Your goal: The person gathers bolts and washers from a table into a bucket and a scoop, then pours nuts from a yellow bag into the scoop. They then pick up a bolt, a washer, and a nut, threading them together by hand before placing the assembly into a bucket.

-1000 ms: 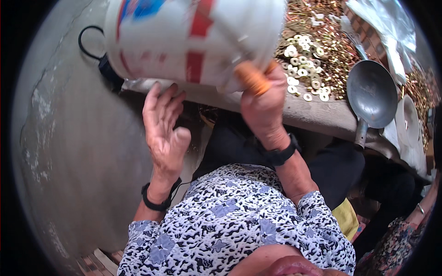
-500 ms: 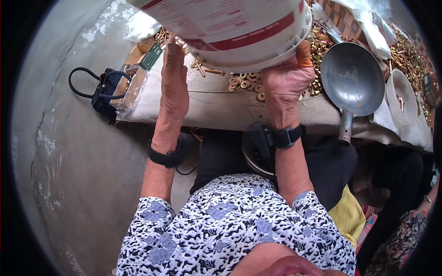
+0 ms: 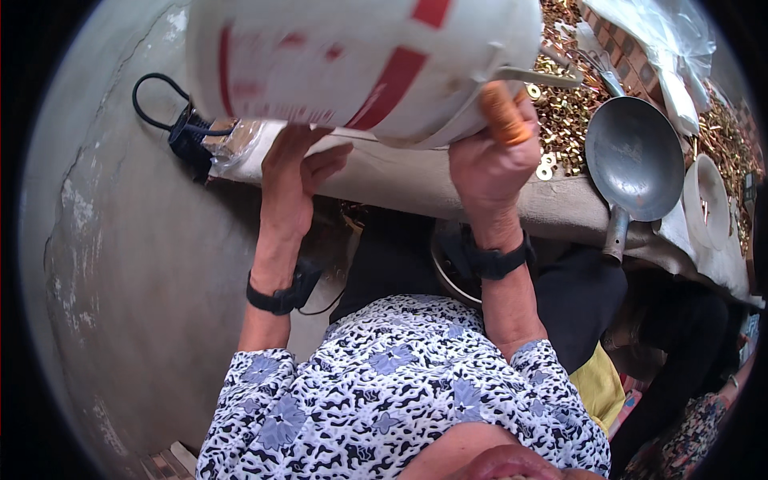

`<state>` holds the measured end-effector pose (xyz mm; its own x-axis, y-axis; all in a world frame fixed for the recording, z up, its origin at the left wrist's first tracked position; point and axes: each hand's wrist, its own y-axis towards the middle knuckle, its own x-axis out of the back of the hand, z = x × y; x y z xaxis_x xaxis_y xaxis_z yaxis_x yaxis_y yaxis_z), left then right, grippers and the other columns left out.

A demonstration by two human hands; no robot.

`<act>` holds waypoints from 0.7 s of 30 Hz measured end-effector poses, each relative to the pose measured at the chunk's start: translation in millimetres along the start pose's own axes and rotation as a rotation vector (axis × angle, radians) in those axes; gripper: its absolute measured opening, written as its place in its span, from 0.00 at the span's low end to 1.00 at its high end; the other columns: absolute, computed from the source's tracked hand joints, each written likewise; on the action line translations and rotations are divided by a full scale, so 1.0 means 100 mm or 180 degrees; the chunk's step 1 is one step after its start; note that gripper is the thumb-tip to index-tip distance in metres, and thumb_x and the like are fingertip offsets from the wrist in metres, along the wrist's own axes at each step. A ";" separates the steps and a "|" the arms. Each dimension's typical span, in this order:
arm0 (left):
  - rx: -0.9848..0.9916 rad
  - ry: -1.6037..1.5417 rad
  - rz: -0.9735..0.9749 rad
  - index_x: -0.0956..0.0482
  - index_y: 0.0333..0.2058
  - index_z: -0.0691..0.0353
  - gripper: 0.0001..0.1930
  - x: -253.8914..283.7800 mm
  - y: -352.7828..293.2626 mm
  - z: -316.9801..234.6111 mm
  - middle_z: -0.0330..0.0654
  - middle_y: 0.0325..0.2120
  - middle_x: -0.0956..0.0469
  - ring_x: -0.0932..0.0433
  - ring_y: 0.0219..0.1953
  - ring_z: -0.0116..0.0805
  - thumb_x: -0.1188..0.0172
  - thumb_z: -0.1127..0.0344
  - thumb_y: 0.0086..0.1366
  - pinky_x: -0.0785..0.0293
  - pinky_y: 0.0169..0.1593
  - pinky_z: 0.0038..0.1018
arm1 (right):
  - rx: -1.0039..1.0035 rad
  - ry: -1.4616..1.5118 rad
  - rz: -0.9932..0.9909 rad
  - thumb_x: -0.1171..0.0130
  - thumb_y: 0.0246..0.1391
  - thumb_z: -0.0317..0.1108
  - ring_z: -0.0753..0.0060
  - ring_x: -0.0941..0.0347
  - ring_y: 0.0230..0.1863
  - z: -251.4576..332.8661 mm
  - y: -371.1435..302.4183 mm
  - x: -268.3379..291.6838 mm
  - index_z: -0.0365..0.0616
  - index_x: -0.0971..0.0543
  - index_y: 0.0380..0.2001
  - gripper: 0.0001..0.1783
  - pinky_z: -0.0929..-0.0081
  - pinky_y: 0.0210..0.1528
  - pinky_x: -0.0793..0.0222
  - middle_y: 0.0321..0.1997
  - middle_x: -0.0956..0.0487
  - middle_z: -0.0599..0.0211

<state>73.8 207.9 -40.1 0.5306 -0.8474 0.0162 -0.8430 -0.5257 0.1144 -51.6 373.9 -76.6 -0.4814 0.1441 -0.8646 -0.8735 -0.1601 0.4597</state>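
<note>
The right hand's fingers grip the white bucket; whether the left hand's, beneath it, grip I cannot tell. Supporting both bucket ends should steady it.

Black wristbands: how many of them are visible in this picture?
2: the left wristband is below the left hand, and the right wristband is below the right hand. The bucket may hide others.
</note>
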 end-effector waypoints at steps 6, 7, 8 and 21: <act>0.0405 0.0096 -0.0830 0.29 0.46 0.65 0.15 0.36 -0.81 0.36 0.41 0.38 0.23 0.21 0.38 0.28 0.47 0.65 0.63 0.24 0.34 0.21 | 0.0306 -0.1962 0.2386 0.40 0.45 0.27 0.62 0.25 0.28 -0.38 -0.51 -0.46 0.40 0.25 0.31 0.08 0.69 0.31 0.30 0.22 0.25 0.64; -0.0077 0.1034 -0.0668 0.29 0.47 0.65 0.16 0.47 -0.89 0.48 0.38 0.39 0.24 0.24 0.37 0.23 0.44 0.65 0.61 0.26 0.36 0.19 | 0.0505 -0.2119 0.2516 0.39 0.43 0.29 0.60 0.27 0.26 -0.50 -0.62 -0.49 0.42 0.24 0.31 0.09 0.67 0.28 0.32 0.20 0.28 0.63; 0.0196 0.1048 -0.0332 0.29 0.48 0.65 0.19 0.56 -0.99 0.57 0.37 0.41 0.25 0.27 0.40 0.21 0.43 0.63 0.60 0.28 0.39 0.20 | 0.0703 -0.2268 0.2645 0.38 0.42 0.31 0.57 0.30 0.24 -0.61 -0.76 -0.48 0.45 0.24 0.31 0.11 0.65 0.26 0.34 0.18 0.31 0.62; 0.1870 -0.0312 -0.0550 0.31 0.49 0.63 0.21 0.90 -1.78 0.76 0.39 0.42 0.27 0.27 0.43 0.28 0.40 0.69 0.56 0.27 0.46 0.26 | 0.0226 -0.3252 0.4385 0.41 0.33 0.34 0.61 0.29 0.28 -1.19 -1.45 -0.30 0.43 0.28 0.20 0.10 0.65 0.31 0.33 0.21 0.28 0.64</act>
<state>264.6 219.6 -134.7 0.6766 -0.7347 -0.0482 -0.6683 -0.5853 -0.4591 98.6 276.6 -141.3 -0.6452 0.4689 0.6031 0.2047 -0.6545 0.7278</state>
